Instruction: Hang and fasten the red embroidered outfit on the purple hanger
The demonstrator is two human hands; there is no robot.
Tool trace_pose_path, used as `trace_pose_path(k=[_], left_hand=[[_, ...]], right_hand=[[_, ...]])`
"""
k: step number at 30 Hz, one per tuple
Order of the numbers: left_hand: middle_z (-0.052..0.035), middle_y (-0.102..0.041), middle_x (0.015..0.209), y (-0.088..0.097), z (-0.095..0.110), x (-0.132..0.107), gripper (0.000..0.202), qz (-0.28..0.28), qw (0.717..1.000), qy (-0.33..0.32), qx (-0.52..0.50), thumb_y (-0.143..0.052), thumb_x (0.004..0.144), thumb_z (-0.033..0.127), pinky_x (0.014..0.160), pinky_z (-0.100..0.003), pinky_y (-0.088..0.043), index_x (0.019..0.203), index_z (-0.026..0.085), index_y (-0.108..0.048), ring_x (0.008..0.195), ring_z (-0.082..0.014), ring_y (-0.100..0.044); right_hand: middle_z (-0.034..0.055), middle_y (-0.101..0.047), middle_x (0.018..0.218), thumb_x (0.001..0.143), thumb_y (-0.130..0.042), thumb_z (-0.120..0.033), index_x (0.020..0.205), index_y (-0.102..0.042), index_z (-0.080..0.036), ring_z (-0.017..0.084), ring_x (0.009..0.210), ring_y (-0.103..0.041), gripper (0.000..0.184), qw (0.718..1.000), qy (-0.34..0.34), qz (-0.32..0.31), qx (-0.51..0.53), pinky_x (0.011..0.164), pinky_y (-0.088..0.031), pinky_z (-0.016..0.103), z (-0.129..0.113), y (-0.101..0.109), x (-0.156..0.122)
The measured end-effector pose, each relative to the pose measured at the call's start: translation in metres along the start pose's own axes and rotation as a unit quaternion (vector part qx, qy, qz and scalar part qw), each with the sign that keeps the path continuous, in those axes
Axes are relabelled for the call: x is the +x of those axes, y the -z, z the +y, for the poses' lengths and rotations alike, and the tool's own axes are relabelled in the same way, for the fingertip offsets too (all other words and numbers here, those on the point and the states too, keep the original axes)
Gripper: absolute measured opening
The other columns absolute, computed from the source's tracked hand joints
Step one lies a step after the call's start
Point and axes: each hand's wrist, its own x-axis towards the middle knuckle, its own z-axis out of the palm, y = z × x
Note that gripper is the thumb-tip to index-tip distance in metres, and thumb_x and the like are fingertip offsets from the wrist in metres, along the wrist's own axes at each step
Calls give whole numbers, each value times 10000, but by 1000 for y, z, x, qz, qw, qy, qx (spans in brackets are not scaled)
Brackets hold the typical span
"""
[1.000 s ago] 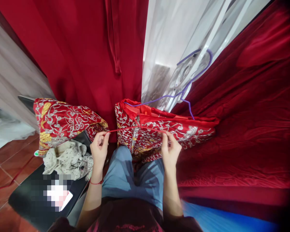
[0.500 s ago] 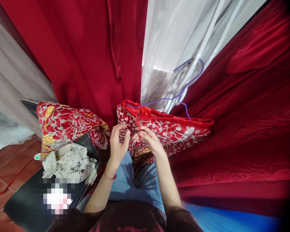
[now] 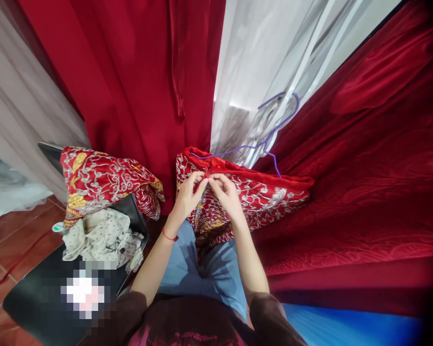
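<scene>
Both hands at the near edge of the garment's open top. Left hand (image 3: 189, 196) and right hand (image 3: 226, 196) nearly meet, thumbs and forefingers pinching the red tie (image 3: 207, 174) between them. Fingertips cover most of it; I can't tell whether there's a loop, a knot or only crossed strands under there.

The embroidered garment (image 3: 274, 193) is in front of my knees, red lining showing along the top. The purple hanger (image 3: 250, 145) slopes into that top at both ends; its hook is up by the white rail (image 3: 312, 48), and whether it bears weight I can't make out.

Risks, as I judge them. The tie is thin and my hold is only at the tips: one uneven tug and a strand could slide out. Pull too hard towards me and the top edge would come along, maybe slipping off a hanger end, since nothing I can see clamps it there. A fold of lining could get pinched in with the tie, as my fingers block the view. Raised silver stitching lies right under my hands; a nail could catch it. The bracelet (image 3: 169, 235) on my left wrist, clear of the cloth now, might snag likewise if I reach lower.
</scene>
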Motion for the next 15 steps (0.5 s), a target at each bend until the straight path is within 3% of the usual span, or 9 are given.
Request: trace_pose_path(k=[3, 7, 10, 15], left_hand=[[-38, -676, 925, 1, 0, 2, 269, 20, 1000, -2, -18, -533, 943, 378, 767, -227, -474, 1120, 187, -599, 800, -122, -627], [33, -592, 686, 0, 2, 6, 247, 45, 999, 0, -15, -608, 898, 398, 552, -180, -387, 1019, 190, -664, 558, -71, -484], [55, -542, 586, 3, 3, 13, 203, 57, 998, -3, -1, -651, 870, 373, 541, -179, -372, 927, 187, -710, 512, -62, -451], [11, -652, 695, 18, -1, 31, 178, 139, 989, -34, 44, -640, 876, 323, 598, -182, -420, 890, 170, -730, 591, -78, -552]], right_hand=[[-48, -513, 644, 901, -575, -466, 1004, -645, -191, 84, 538, -398, 302, 999, 23, 2, -34, 531, -335, 211, -2, -3, -2], [6, -674, 790, 942, -516, -443, 1045, -687, -197, 117, 620, -548, 316, 992, 62, 23, -107, 632, -438, 235, -4, -1, -2], [28, -729, 886, 952, -503, -408, 1008, -714, -204, 153, 711, -634, 298, 977, 96, 82, -174, 737, -490, 269, -7, 8, 2], [63, -742, 1009, 962, -485, -338, 1002, -712, -193, 193, 915, -684, 273, 939, 163, 200, -229, 887, -505, 322, -11, 23, 14]])
